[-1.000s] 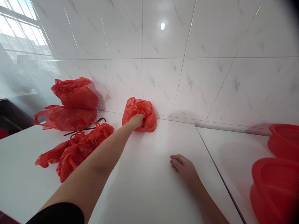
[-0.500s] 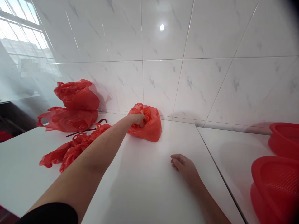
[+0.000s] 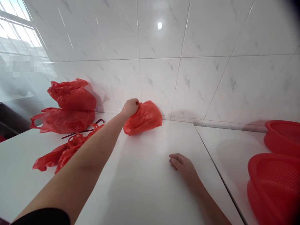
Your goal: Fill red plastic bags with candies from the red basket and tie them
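My left hand (image 3: 131, 107) is closed around the gathered top of a red plastic bag (image 3: 146, 117), which hangs tilted by the tiled wall at the back of the white table. What the bag contains is hidden. Well to the right and nearer me, my right hand (image 3: 179, 162) lies on the table with its fingers curled together and nothing in them. Left of my left forearm sit crumpled red plastic bags (image 3: 51, 156), partly covered by the arm. Behind them, two fuller red bags (image 3: 72, 97) are stacked against the wall.
A thin dark red rod with a hooked end (image 3: 100, 121) lies among the bags on the left. Two red plastic baskets (image 3: 260, 165) stand at the right, beyond a seam between table sections. White marbled tiles (image 3: 159, 78) rise along the back edge.
My left hand has come out of the bag's open mouth and now grips its top, lifting and tilting the bag. My right hand has stayed in place. The view has shifted slightly.
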A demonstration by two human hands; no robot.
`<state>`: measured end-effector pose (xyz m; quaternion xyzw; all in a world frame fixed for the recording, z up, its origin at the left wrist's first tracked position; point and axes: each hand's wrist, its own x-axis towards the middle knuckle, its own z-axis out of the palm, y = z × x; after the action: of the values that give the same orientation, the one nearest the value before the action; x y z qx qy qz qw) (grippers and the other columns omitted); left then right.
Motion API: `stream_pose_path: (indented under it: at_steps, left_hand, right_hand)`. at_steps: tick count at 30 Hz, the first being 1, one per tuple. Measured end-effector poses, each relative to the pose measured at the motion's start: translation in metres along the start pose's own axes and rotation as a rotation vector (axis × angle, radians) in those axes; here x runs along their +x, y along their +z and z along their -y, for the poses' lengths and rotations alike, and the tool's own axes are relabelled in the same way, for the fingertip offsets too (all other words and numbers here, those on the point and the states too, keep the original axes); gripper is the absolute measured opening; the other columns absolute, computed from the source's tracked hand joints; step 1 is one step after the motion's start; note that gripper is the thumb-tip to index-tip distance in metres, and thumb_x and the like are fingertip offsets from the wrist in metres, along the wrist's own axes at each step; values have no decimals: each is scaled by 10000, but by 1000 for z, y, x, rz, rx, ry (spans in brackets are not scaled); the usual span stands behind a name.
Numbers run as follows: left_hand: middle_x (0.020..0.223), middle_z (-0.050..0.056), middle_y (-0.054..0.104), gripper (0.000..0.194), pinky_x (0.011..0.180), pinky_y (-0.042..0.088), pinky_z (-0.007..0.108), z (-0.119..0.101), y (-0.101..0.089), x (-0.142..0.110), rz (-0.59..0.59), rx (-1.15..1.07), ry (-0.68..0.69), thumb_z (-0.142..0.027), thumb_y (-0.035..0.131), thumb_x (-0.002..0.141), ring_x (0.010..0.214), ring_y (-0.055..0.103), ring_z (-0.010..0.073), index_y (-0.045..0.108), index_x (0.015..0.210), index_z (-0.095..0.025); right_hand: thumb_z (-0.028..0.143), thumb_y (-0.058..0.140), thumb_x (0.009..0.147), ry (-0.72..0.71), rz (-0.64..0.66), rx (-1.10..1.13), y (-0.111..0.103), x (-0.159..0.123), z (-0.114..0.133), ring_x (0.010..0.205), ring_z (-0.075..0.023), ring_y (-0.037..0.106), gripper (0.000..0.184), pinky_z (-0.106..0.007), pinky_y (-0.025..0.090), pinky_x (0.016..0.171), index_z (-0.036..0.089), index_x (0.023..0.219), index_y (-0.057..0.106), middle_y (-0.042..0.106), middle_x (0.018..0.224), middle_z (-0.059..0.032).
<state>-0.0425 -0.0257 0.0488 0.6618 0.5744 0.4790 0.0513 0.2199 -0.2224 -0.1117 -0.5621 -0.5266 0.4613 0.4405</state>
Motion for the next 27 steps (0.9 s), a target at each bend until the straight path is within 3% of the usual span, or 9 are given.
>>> stream_pose_path:
  at_steps: [7,9,13,16,18,20,22,24,27]
  left_hand:
    - [584,24,567,175,590,465,298,-2,0,7,180,-371,-286,-53,694,545,568,547,148,579,618,-163]
    - [583,24,559,132,563,469,289,-4,-1,10,139,-435,-327,-94,672,614,549,548,139,569,664,-159]
    - [674,8,541,37,577,464,244,-12,-4,16,-66,-531,-351,-158,522,770,573,528,96,518,805,-169]
    - [744,1,550,73,621,447,217,-17,-5,14,-216,-496,-186,-181,539,753,639,519,87,524,824,-176]
    - [716,-2,558,98,616,432,217,-19,-3,11,-135,-403,-51,-157,604,676,651,515,99,549,756,-168]
    - [675,-6,551,98,580,417,223,-21,-2,12,-65,-345,-25,-138,619,635,619,501,105,558,707,-163]
    - [669,-12,537,72,554,408,224,-26,-4,15,-187,-370,-45,-147,592,660,593,484,100,554,718,-166]
    - [692,-14,534,57,575,415,221,-38,-8,14,-365,-409,26,-146,564,692,616,486,98,543,739,-170]
    - [728,-13,549,65,634,430,228,-69,-16,-7,-390,-400,267,-124,546,722,676,504,106,535,755,-179]
  right_hand:
    - [405,544,750,11,-6,10,0,-1,0,751,-171,594,264,-289,479,690,220,903,654,656,837,-30]
    - [407,541,752,13,-4,5,0,-1,1,752,-172,591,266,-289,478,692,215,901,650,650,835,-32]
    - [419,530,759,3,20,21,-1,-3,4,772,-174,585,283,-293,476,708,209,914,639,641,862,-39]
    - [424,527,753,22,18,8,-1,-3,6,775,-178,584,291,-296,472,714,212,919,637,640,865,-41]
    - [424,524,755,26,17,-1,-1,-2,5,775,-175,583,292,-293,469,716,213,923,635,639,861,-37]
    - [419,518,762,28,17,-5,-1,-1,2,776,-172,583,287,-289,467,712,211,927,629,637,863,-33]
    - [408,512,769,22,12,-6,-1,1,-2,771,-170,583,279,-289,467,705,209,928,627,635,855,-30]
    - [399,513,774,14,10,-3,0,3,-6,764,-169,584,270,-292,467,700,210,929,628,634,845,-28]
    - [389,531,780,11,10,14,0,3,-7,764,-165,583,251,-288,469,697,214,928,632,636,845,-26]
